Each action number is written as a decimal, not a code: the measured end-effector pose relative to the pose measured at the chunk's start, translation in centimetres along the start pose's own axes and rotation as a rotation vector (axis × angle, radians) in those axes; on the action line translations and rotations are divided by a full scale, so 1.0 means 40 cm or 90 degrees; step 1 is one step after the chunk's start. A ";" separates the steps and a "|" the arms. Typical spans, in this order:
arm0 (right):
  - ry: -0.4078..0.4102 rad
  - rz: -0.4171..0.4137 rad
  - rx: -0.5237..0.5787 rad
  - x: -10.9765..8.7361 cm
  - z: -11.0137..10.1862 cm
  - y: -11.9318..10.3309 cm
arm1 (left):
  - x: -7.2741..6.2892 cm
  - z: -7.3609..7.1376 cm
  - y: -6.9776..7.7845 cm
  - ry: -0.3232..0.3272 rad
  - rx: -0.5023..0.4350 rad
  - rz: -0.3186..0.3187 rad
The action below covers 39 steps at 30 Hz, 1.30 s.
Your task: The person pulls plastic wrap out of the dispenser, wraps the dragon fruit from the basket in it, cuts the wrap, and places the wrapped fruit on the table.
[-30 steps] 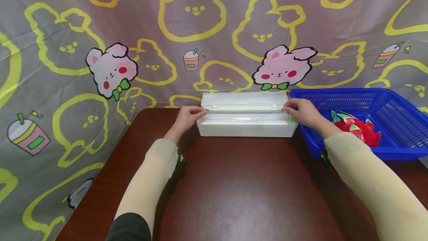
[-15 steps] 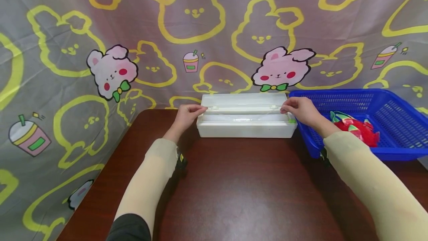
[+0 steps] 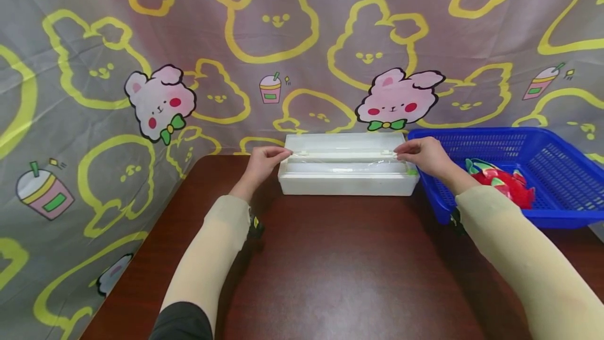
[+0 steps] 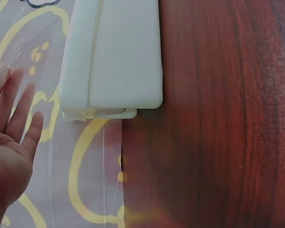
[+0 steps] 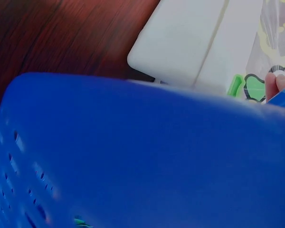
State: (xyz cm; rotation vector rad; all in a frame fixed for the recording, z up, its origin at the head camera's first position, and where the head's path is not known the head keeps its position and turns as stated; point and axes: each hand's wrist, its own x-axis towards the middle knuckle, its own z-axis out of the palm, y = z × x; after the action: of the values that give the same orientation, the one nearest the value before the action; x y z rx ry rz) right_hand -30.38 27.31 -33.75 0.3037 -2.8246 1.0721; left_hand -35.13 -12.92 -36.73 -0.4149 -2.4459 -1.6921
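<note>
A white cling film dispenser box (image 3: 346, 186) lies lengthwise at the back of the table, its lid (image 3: 344, 141) raised. Clear cling film (image 3: 373, 163) stretches above the box's opening, and shows wrinkled in the left wrist view beside the fingers. At the box's left end, my left hand (image 3: 262, 167) pinches one corner of the film between thumb and fingers. My right hand (image 3: 430, 157) pinches the other corner at the right end. A small green piece (image 5: 236, 85) sits at the box's right end. The right wrist view hides most of the right hand behind blue plastic.
Right of the box stands a blue perforated basket (image 3: 566, 218), holding a red plush-like thing with green tips (image 3: 511, 185). Its wall (image 5: 147, 152) fills the right wrist view. A patterned curtain (image 3: 321, 77) hangs directly behind the brown table (image 3: 340, 256).
Both hands have risen slightly from the box, drawing the cling film up and back. The right hand has also shifted a little left. Box and basket have stayed put.
</note>
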 end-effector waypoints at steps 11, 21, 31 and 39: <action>0.065 -0.013 0.006 0.005 0.007 -0.008 | -0.010 -0.004 0.018 -0.001 -0.020 -0.010; 0.063 0.010 0.047 -0.001 0.001 -0.022 | -0.013 -0.005 0.023 0.007 -0.071 -0.028; 0.065 -0.005 0.087 -0.005 -0.008 -0.028 | -0.009 -0.001 0.034 0.018 -0.126 0.004; 0.082 0.010 0.068 -0.010 -0.011 -0.036 | -0.012 -0.003 0.047 0.029 -0.142 0.003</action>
State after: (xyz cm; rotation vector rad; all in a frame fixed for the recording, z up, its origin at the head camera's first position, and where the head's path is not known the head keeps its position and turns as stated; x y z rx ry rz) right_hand -29.66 26.63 -32.57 0.2130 -2.6672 1.2025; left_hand -34.11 -12.48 -35.15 -0.4012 -2.2308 -1.9579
